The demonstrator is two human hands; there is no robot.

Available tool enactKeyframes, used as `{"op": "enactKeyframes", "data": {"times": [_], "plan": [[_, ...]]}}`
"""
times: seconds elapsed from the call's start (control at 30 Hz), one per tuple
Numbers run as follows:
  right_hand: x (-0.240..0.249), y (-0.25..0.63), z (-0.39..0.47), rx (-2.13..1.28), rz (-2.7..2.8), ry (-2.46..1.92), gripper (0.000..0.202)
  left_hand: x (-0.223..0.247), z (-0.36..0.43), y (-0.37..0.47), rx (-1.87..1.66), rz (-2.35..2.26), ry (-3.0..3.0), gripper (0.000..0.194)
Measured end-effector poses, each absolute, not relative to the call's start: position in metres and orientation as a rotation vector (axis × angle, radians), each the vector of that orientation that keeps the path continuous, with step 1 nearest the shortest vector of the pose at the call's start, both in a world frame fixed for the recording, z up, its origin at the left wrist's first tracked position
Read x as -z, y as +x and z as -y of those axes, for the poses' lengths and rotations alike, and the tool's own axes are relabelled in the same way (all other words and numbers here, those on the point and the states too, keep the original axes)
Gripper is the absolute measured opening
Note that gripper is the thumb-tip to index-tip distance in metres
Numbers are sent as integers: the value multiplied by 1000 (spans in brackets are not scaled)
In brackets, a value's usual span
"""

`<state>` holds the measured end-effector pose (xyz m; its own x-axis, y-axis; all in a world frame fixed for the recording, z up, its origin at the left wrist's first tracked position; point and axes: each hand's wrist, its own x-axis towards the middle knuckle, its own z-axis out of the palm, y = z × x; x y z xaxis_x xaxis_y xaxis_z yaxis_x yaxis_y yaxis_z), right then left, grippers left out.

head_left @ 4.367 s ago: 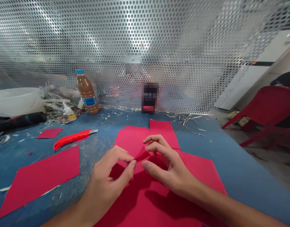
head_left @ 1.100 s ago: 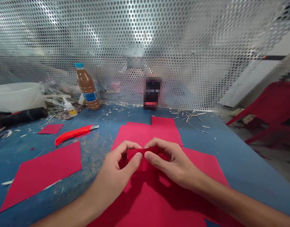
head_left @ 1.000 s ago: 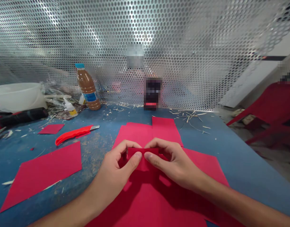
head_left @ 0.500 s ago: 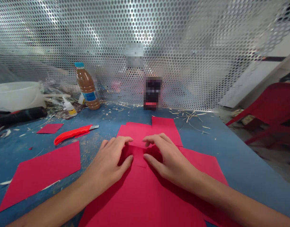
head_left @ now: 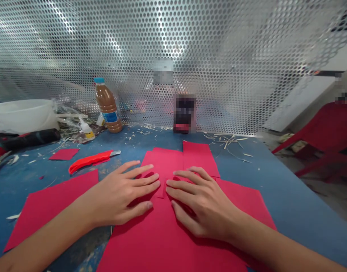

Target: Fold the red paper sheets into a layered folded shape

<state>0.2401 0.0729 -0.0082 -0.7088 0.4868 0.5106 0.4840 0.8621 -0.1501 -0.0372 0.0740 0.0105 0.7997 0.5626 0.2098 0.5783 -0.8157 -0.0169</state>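
Note:
A large red paper sheet (head_left: 162,241) lies in front of me, with more red pieces at its far side and right. My left hand (head_left: 125,194) rests over the sheet's left part, its fingers spread and nothing in them. My right hand (head_left: 197,200) lies opposite, fingers stretched toward the left ones, also holding nothing. Between the fingertips shows a small red strip (head_left: 161,189) on the sheet. Beyond the hands a red rectangle (head_left: 200,158) overlaps the other red paper. Part of the paper is hidden beneath both hands.
An orange utility knife (head_left: 91,160) lies left, blade outward, near a cut red piece (head_left: 51,206) and a small red square (head_left: 64,154). Behind stand a brown bottle (head_left: 107,107), a glue bottle (head_left: 87,130) and a white tub (head_left: 26,115). A perforated metal panel (head_left: 218,75) closes off the back.
Both hands have gone from curled fingers over the strip to flatter, spread fingers on the paper. The left hand has shifted slightly left, and the view has tilted a little.

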Motion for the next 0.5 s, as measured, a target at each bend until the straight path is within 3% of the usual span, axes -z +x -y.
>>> {"op": "enactKeyframes", "data": {"times": [0.5], "plan": [[9, 243, -73, -122, 2529, -720, 33, -17, -59, -23, 237, 973, -2958, 40]]}}
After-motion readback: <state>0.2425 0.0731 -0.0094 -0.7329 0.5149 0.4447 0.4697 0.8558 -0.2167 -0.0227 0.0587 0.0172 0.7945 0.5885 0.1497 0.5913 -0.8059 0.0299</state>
